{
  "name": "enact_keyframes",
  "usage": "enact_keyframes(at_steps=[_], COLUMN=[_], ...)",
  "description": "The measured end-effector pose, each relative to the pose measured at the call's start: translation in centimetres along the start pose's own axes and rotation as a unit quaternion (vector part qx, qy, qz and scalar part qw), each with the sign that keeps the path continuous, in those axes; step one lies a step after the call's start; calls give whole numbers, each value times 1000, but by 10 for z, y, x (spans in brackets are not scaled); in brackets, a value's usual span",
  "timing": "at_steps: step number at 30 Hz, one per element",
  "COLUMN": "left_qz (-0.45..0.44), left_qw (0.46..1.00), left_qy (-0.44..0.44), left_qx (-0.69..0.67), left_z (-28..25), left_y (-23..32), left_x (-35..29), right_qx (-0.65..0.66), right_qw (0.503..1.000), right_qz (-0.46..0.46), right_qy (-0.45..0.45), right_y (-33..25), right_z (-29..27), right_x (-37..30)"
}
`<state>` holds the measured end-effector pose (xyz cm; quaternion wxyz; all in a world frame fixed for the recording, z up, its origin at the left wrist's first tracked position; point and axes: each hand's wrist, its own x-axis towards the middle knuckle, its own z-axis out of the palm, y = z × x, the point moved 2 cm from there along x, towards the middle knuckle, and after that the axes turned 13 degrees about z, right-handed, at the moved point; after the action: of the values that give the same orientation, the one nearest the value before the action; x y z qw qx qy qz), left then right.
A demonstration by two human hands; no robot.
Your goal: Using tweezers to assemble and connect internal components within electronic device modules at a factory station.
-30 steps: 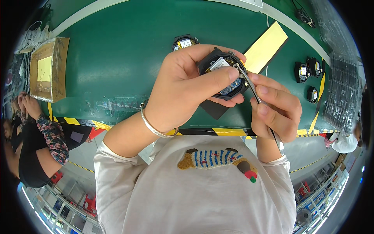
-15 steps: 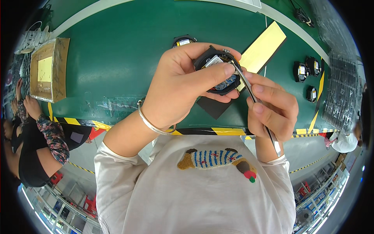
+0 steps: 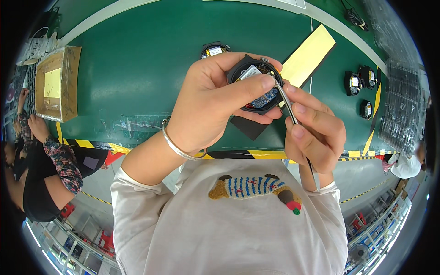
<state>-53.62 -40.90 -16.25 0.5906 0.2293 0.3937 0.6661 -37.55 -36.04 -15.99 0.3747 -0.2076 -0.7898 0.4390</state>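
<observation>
Held up over the table's near side is an open black watch case [image 3: 263,101], with a blue circuit board and a silver part inside. My left hand [image 3: 214,94] is closed around it, thumb across its open face. Between the fingers of my right hand [image 3: 316,130] is a pair of metal tweezers [image 3: 289,106], its tips inside the case near my left thumb. What the tips touch is too small to make out. Just beyond my left hand lies another open watch case [image 3: 213,49], partly hidden.
A yellow strip on a black backing [image 3: 309,55] lies on the green table [image 3: 133,59]. Several open watch cases [image 3: 353,83] rest at the right. A cardboard box [image 3: 71,82] stands at the left, near another person's hand [image 3: 38,127]. Clear plastic trays [image 3: 401,114] are stacked far right.
My right hand has shifted slightly left, and the tweezers stand steeper, their tips a little lower in the case. My left hand and the watch case have barely moved.
</observation>
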Motion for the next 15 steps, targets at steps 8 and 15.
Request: enact_keyframes(at_steps=[8, 15], left_qz=[2, -2], left_qw=[1000, 1000], left_qy=[5, 2], left_qx=[-3, 5], left_z=[2, 2], left_y=[0, 2], left_x=[0, 0], right_qx=[-67, -70], right_qw=[984, 983], right_qz=[-153, -158], right_qy=[56, 58], right_y=[6, 6], right_z=[1, 0], right_x=[-1, -1])
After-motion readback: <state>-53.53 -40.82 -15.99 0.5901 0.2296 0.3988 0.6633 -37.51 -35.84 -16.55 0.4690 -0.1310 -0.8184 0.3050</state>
